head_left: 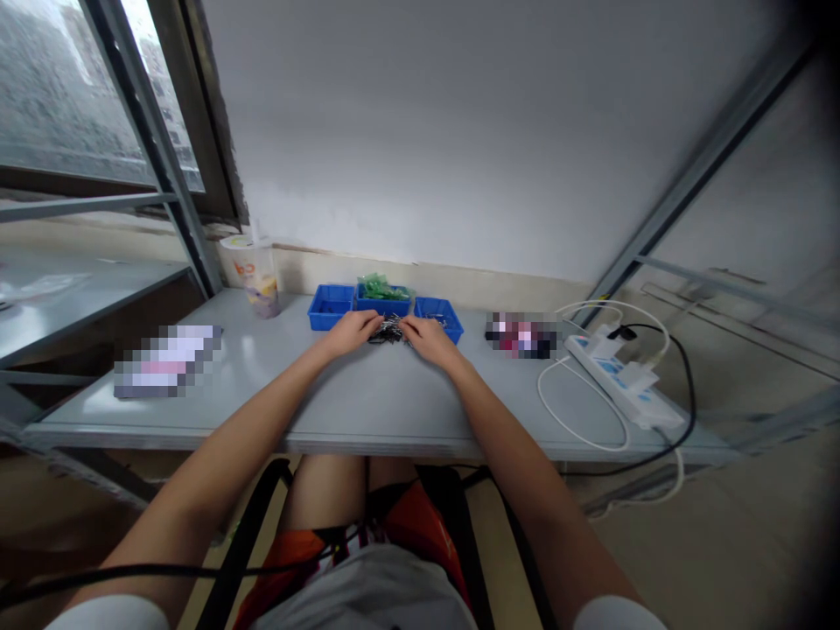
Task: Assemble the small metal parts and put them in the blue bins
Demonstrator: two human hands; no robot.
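A small heap of thin, shiny and dark metal pieces [391, 328] lies on the grey table, too small to tell their exact kind. My left hand [354, 331] touches the heap from the left, its fingers curled together. From the right, my right hand [425, 337] meets the same heap with fingers bent and pressed together. What sits between the fingertips is hidden. Just behind are three blue trays: a left tray [321, 321] with a little dark content, a middle tray [367, 305] with green pieces [377, 287], and a right tray [452, 329] holding small metal pieces.
On the table [387, 402] stand a drink cup [259, 276] at the back left and a pixelated phone-like object [167, 360] at left. Rightward lie another pixelated object [521, 335] and a white power strip [623, 381] with looping cables. Metal shelf posts [161, 149] flank the table.
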